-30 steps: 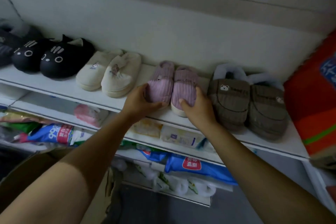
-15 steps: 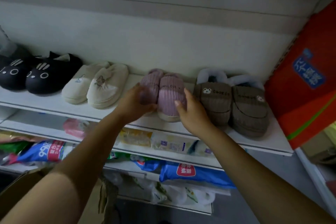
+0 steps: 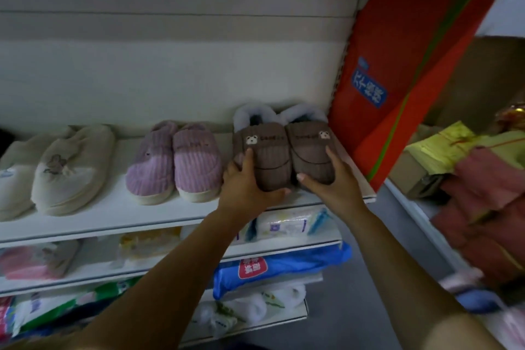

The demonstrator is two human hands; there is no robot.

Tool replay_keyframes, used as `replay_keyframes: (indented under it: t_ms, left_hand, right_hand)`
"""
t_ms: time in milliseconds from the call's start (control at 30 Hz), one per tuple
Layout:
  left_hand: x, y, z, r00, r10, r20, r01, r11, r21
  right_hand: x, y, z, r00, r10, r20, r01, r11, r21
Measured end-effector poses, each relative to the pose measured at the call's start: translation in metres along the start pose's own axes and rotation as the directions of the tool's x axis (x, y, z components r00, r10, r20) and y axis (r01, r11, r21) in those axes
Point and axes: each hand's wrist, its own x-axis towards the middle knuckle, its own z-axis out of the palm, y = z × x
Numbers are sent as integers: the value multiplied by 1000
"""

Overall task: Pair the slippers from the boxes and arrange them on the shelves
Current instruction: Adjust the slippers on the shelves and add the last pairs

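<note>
Head view: my two hands are on the brown bear slippers [image 3: 284, 156], which sit side by side, touching, at the right end of the white shelf [image 3: 113, 219], toes toward the shelf's front edge. My left hand [image 3: 244, 187] grips the left brown slipper [image 3: 267, 162], with the thumb lying up its outer side and the fingers curled under the toe. My right hand [image 3: 332, 182] grips the right brown slipper [image 3: 312, 156], thumb at the toe and fingers along the outer side. Each slipper has a small bear face on top and a pale fluffy lining at the heel.

Toward the middle of the shelf stands a pair of purple ribbed slippers [image 3: 176, 162], and farther toward its left end a pair of cream slippers [image 3: 65, 167]. Just past the shelf's right end a red pack with a blue label [image 3: 397, 65] leans tilted. Below the shelf, on lower boards, lie plastic-wrapped packets, among them a blue packet [image 3: 284, 267].
</note>
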Motion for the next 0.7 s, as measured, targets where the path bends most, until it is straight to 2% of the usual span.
replay_keyframes:
  t_ms: [67,133,267,433,500,533,600,700]
  left_hand:
    - [1,-2,6,999,14,-40,-15,1000,-12]
    - [1,-4,11,1000,20,-4,-21,1000,-22]
    - [9,8,13,998,59,13,-60,998,21]
    - [21,24,-7,978,5,209,-29,993,112]
    - [15,42,-26,969,95,227,-120,988,98]
    - [10,55,-38,968,181,171,-199,976,92]
    - [-1,85,-60,930,357,-88,-353,934,55]
    - [-17,126,-95,733,450,-511,-548,835,-51]
  right_hand:
    - [-4,0,-3,999,-6,-38,6,1000,1]
    - [-7,6,-8,998,-12,-59,11,1000,-11]
    - [3,10,-21,1000,1,18,1,992,-124]
    - [16,-3,-41,982,48,180,12,948,-319]
    - [13,-18,-49,988,-2,154,63,918,-392]
    - [10,-30,-55,992,-69,106,106,912,-396]
    - [3,-62,-69,970,-239,-34,215,921,-326]
    - [-15,-120,-100,835,-487,-255,458,873,-168]
